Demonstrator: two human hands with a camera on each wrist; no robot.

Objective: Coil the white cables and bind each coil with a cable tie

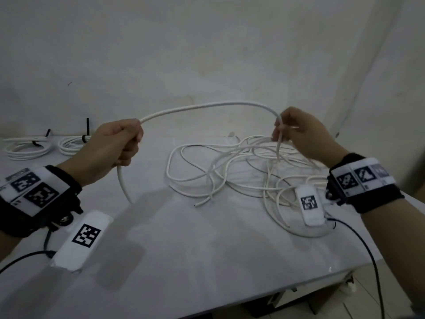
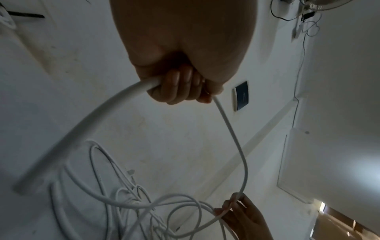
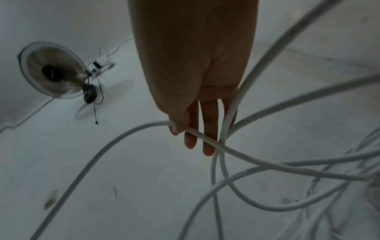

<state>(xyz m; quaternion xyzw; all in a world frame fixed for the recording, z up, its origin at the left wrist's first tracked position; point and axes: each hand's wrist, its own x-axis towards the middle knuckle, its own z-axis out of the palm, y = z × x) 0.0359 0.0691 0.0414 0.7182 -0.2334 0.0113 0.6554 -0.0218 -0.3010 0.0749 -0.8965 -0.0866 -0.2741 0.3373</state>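
While my left hand (image 1: 115,146) is balled into a fist around one white cable (image 1: 207,106), my right hand (image 1: 301,134) has the same cable pinched between thumb and fingertips (image 3: 208,146), with the other fingers pretty much straight. So the cable arches up in the air between both hands, above the table (image 1: 207,261). Its short free end pokes out below my left fist and curves down toward the tabletop; I can't tell if it actually touches.

From my right hand the cable drops into the loose tangle (image 1: 230,171) of white cable spread over the middle and right of the table. Honestly it's a mess, loops crossing over each other everywhere, and one cut end (image 1: 197,203) lies on the near side of the pile. In the right wrist view a few strands run right past my fingers, blurry.

Way over at the far left edge sit two coils (image 1: 25,149) that are bound with black cable ties (image 1: 86,130), the tie tails sticking up. They're just beside each other and well apart from the tangle.

Both wrists have those marker bands (image 1: 363,178) strapped on, with thin black wires (image 1: 368,249) trailing off toward me.
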